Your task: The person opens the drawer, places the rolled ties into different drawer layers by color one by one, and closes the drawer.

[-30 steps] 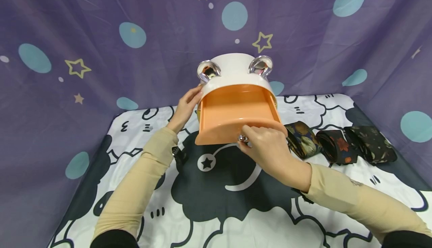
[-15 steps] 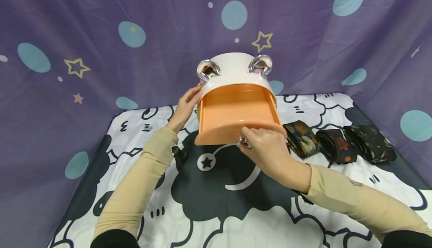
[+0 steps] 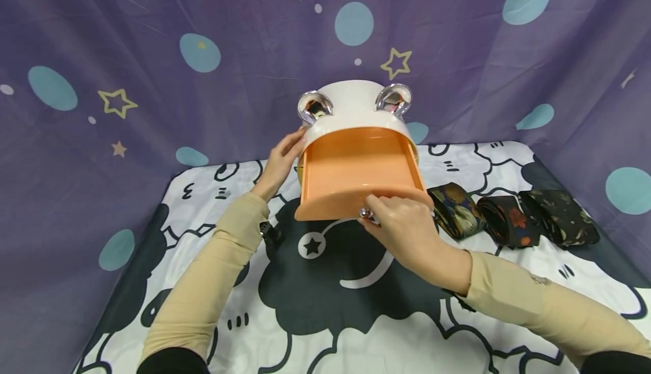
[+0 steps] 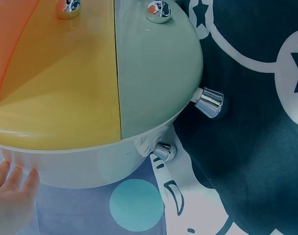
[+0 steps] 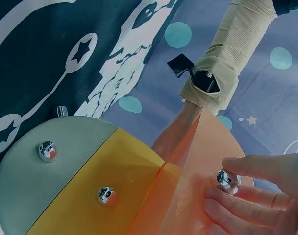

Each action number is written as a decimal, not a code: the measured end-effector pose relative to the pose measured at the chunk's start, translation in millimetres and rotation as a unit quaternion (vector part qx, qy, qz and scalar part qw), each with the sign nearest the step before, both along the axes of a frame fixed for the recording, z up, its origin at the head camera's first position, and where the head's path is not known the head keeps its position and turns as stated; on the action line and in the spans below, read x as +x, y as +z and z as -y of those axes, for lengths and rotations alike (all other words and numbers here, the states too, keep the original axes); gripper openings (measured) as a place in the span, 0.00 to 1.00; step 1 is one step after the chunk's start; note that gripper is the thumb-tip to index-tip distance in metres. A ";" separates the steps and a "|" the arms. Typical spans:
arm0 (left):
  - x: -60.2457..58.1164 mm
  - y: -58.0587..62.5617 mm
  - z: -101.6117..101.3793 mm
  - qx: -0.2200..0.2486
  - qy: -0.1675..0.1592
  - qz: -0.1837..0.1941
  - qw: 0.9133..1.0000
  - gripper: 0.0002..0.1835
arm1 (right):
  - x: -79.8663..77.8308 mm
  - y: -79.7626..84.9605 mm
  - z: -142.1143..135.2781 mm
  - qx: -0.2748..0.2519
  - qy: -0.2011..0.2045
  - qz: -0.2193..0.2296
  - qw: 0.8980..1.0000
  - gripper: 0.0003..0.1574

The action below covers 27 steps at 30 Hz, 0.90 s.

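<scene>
A white rounded drawer cabinet [image 3: 353, 103] with two silver ears stands at the back of the table. Its orange top drawer [image 3: 360, 162] is pulled out, and nothing lies on the visible drawer floor. My right hand [image 3: 407, 233] pinches the drawer's round silver knob [image 5: 228, 181] between thumb and fingers. My left hand [image 3: 278, 162] rests extended fingers against the cabinet's left side. Below the orange drawer, a yellow drawer [image 4: 65, 88] and a green drawer [image 4: 159, 78], each with a silver knob, are closed in the wrist views.
Right of the cabinet lie three dark patterned fabric rolls: one with large flowers [image 3: 456, 210], one with orange leaves [image 3: 511, 222] and one with small specks [image 3: 559, 217]. A cartoon-print cloth [image 3: 315, 283] covers the table. Behind hangs a purple curtain [image 3: 244, 91].
The orange drawer's front has come slightly toward me and down, with my right hand on its knob. My left hand keeps its place on the cabinet's side.
</scene>
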<state>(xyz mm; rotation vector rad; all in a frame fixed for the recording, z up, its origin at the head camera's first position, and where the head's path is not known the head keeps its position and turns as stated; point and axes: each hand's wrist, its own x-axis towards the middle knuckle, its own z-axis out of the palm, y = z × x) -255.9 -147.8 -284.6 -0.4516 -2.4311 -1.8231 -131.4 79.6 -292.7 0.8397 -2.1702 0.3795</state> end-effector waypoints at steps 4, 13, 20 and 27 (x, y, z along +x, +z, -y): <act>0.3 -0.1 -0.3 0.003 0.002 0.001 1.000 0.22 | 0.8 0.6 -1.4 -0.004 0.001 0.012 1.000 0.22; 1.0 0.0 0.2 0.000 0.004 0.001 1.000 0.22 | -0.1 7.9 -6.0 -0.001 0.007 0.079 0.997 0.19; -0.4 0.3 1.2 -0.004 0.003 0.000 1.000 0.22 | -1.3 12.8 -11.0 -0.032 0.048 0.160 0.985 0.13; -0.9 -0.5 0.5 -0.003 0.001 0.000 1.000 0.22 | 0.6 13.3 -20.3 -0.070 0.090 0.237 0.965 0.13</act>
